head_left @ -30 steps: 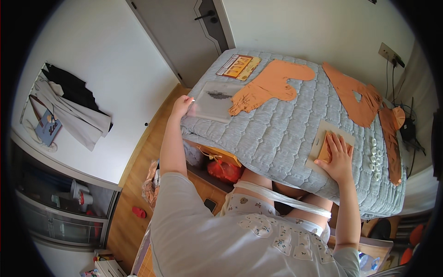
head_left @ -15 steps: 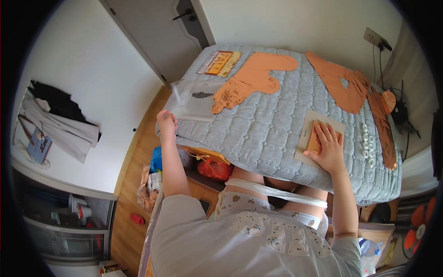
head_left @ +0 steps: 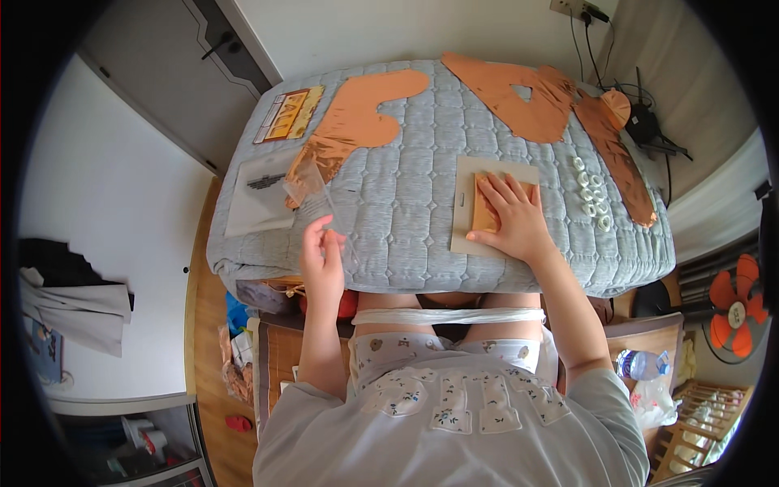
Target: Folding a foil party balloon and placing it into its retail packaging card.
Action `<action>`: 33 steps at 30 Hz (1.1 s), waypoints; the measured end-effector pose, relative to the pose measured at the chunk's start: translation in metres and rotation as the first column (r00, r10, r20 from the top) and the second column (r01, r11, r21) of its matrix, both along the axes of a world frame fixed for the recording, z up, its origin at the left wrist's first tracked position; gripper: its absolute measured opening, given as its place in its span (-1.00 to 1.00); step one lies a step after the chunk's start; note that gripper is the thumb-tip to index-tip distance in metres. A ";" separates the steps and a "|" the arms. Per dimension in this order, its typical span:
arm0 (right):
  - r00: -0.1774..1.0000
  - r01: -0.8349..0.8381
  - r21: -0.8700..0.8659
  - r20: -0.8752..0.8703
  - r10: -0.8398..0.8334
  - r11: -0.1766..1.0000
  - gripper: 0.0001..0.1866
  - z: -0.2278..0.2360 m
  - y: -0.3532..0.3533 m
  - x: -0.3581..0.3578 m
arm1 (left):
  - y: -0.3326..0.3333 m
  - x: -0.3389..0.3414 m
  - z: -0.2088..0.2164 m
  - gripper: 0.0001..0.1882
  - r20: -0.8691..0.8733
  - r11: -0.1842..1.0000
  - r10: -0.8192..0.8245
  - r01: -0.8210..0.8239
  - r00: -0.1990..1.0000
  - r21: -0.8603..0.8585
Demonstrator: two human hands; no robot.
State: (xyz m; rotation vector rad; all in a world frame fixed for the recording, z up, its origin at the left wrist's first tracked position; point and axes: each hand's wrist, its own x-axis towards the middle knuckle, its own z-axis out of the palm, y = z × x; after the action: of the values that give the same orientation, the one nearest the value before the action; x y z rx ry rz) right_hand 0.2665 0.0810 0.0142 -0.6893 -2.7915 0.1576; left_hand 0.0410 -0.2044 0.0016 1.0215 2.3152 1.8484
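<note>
My left hand pinches a clear plastic bag, partly blurred, over the front left of the quilted mattress. My right hand lies flat, fingers spread, on a folded copper-coloured foil sheet. That sheet rests on a light grey-beige card. Left of the raised bag, another clear plastic sleeve with dark print lies flat. Just behind it stretches a deflated copper foil balloon; its crumpled near end is partly behind the bag.
More deflated foil balloons lie at the far right, one long piece near the edge. Several small white rolls sit right of the card. A yellow printed packet lies far left. An orange fan stands right.
My left hand has swung right and inward, bringing the clear bag over the mattress. My right hand stays flat on the folded foil. The whole view has shifted.
</note>
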 end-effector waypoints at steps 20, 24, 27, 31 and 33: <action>1.000 -0.004 0.024 0.028 0.004 1.000 0.17 -0.001 0.006 0.000 | -0.029 0.050 0.013 -0.80 0.217 0.854 -0.256 0.326 0.942 -0.406; 1.000 -0.005 0.065 0.016 0.004 0.998 0.17 -0.005 0.007 -0.001 | 0.012 0.037 0.042 -0.80 -0.412 0.856 -0.507 0.383 0.757 -0.348; 1.000 -0.005 0.080 0.008 0.004 0.997 0.17 -0.006 0.006 -0.006 | 0.057 0.023 0.043 -0.69 -0.534 0.768 -0.639 0.422 0.553 -0.482; 0.998 0.007 0.043 0.054 -0.010 0.999 0.15 -0.002 0.005 -0.005 | 0.094 0.007 0.019 -0.61 -0.434 0.678 -0.729 0.469 0.530 -0.566; 0.998 0.025 0.054 0.049 -0.027 0.998 0.15 -0.004 0.005 -0.005 | 0.099 0.007 0.014 -0.51 -0.389 0.663 -0.715 0.385 0.581 -0.642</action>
State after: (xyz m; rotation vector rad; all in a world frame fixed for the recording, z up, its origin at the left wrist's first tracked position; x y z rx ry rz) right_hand 0.2614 0.0856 0.0103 -0.7260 -2.8214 0.0619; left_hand 0.0479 -0.1051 0.0153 2.1696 2.0732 0.6385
